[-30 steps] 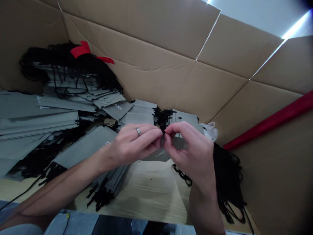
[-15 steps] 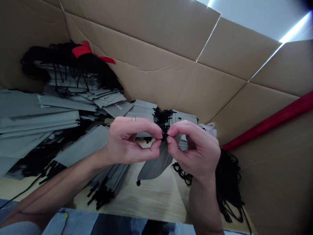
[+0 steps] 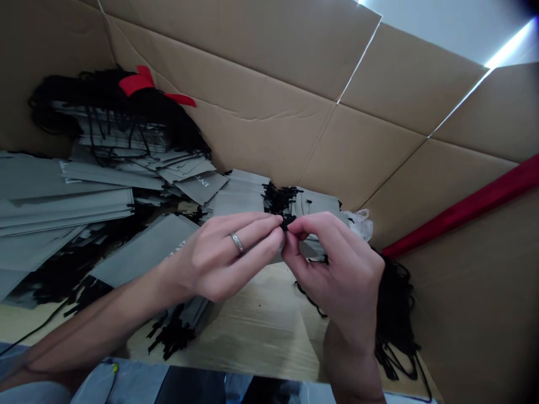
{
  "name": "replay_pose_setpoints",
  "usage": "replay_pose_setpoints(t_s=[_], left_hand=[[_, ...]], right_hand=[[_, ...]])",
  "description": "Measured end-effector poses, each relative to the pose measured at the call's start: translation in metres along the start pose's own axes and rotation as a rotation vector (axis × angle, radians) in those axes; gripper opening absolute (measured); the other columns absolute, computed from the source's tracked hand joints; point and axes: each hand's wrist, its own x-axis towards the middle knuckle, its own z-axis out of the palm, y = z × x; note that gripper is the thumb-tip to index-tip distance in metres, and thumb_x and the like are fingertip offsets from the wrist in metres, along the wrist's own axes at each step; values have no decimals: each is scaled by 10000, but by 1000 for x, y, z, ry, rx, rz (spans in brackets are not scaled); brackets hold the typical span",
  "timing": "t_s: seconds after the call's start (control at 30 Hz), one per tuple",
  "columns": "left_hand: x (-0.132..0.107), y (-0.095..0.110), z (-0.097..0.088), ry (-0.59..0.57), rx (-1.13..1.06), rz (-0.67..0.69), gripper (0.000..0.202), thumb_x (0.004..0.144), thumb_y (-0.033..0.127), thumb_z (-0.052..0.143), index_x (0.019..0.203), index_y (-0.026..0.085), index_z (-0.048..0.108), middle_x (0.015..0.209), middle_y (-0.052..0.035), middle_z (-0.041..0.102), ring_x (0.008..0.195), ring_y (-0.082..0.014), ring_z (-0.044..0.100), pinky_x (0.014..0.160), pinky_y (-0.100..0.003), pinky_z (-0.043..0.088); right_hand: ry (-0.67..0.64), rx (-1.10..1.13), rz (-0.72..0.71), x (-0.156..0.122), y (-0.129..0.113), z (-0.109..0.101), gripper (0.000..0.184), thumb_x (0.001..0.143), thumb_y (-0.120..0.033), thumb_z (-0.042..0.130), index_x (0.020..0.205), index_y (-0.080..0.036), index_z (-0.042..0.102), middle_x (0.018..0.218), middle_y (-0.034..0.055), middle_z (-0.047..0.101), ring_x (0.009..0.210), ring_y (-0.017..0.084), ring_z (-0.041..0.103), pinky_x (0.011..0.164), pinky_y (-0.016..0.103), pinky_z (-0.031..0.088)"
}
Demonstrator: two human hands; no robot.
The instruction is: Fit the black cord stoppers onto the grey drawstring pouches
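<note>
My left hand (image 3: pixel 229 252), with a ring on one finger, is closed with its back turned to me. Its fingertips meet a small bunch of black cord (image 3: pixel 285 222) on a grey fabric drawstring pouch. Thumb and index finger of my right hand (image 3: pixel 339 266) pinch the same black cord from the right, so both hands nearly touch. Most of the pouch is hidden behind my hands. Beyond them lie grey pouches (image 3: pixel 240 196) with black cord ends bunched together.
Piles of flat grey pouches (image 3: pixel 63 210) cover the left side. A stack tied with black cords (image 3: pixel 122 118) carries a red ribbon (image 3: pixel 137 84). Black cords (image 3: pixel 396 308) hang at the right table edge. Cardboard walls (image 3: pixel 236 73) enclose the wooden table (image 3: pixel 261 331).
My left hand has rolled over, its back now facing me. The grey pouch that hung below my hands has swung out of sight behind them. My right hand keeps its pinch.
</note>
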Motion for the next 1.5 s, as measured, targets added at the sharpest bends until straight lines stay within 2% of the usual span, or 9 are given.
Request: replay_pose_setpoints(t_s=[0.13,0.23,0.33,0.57,0.77,1.03,1.23,1.33,1.5], left_hand=[[-1,2,1,0,32,-8,205,987,112,830,1161,45,743,1131,-200,868,1062,-283,878,1006,-363,765],[0,2,4,64,8,-88,140,995,167,838,1098,113,761,1082,-120,886,951,-202,878,919,-270,760],[3,2,7,140,-137,-232,142,924,143,881,1000,172,765,983,-37,886,838,-140,862,817,-183,725],[11,2,14,247,-470,-482,154,828,154,848,905,259,765,851,30,864,685,-133,818,590,-196,645],[10,-4,20,256,-792,-531,204,795,59,838,903,226,793,874,-9,868,707,-154,823,674,-200,697],[7,-9,22,204,-915,-601,133,880,111,853,925,214,781,944,-32,872,802,-143,835,761,-200,718],[13,-3,24,159,-931,-706,210,914,147,865,1098,165,765,1035,-53,855,895,-145,833,826,-208,719],[14,-1,23,2,-837,-723,100,1037,251,768,1104,177,772,940,-27,828,783,-135,767,670,-202,643],[12,-7,18,-7,-475,-539,121,1101,202,650,1090,143,755,873,-14,765,729,-109,665,657,-220,511]], right_hand=[[-38,-18,-7,0,-3,-1,142,1059,-73,683,953,-166,698,885,4,728,840,114,688,843,243,591],[-6,16,-33,1,-1,-1,144,1043,-55,697,952,-166,701,892,2,746,842,107,698,846,230,600],[41,87,-73,3,2,0,148,1016,-33,704,955,-167,705,898,8,759,835,106,711,828,230,610],[89,239,-89,6,4,1,204,935,42,733,963,-160,716,900,34,760,868,149,729,795,294,638],[122,301,-72,4,7,4,235,901,36,749,983,-183,721,935,29,765,884,171,752,790,329,653],[155,278,-12,4,7,10,228,926,-46,733,992,-264,726,934,13,774,863,207,773,751,377,682],[251,173,16,6,10,14,225,919,-59,748,996,-269,720,987,30,805,923,228,794,824,418,700],[282,139,40,6,13,13,219,918,-73,757,999,-271,708,1028,45,806,967,244,794,862,445,698],[79,366,110,3,18,5,362,912,-116,780,1248,-238,722,1246,87,792,1064,248,783,804,398,681]])
